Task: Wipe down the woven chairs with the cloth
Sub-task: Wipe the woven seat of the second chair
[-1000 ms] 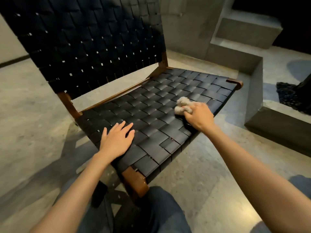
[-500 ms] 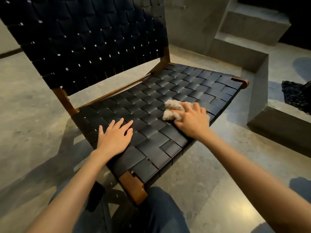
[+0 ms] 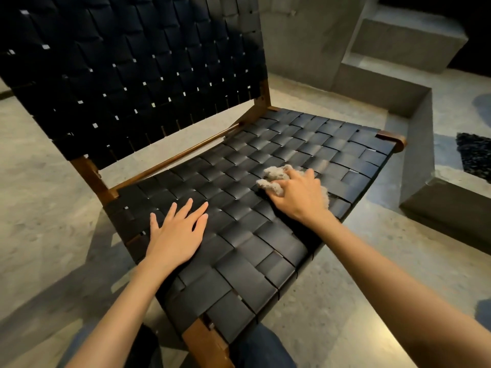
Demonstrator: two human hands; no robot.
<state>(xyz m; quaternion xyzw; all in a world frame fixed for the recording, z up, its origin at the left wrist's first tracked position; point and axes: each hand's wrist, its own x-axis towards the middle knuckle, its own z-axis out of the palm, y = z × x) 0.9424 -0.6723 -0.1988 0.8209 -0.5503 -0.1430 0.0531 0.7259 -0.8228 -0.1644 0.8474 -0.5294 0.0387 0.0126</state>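
With the left hand laid flat, fingers straight, on the near seat of the black woven-strap chair with brown wooden frame and the right hand bunching the fluffy beige cloth mid-seat, hard dragging could snag fibres between straps.

Dim indoor light, sheen on the woven seat, floor shadows, wide-angle bending at edges
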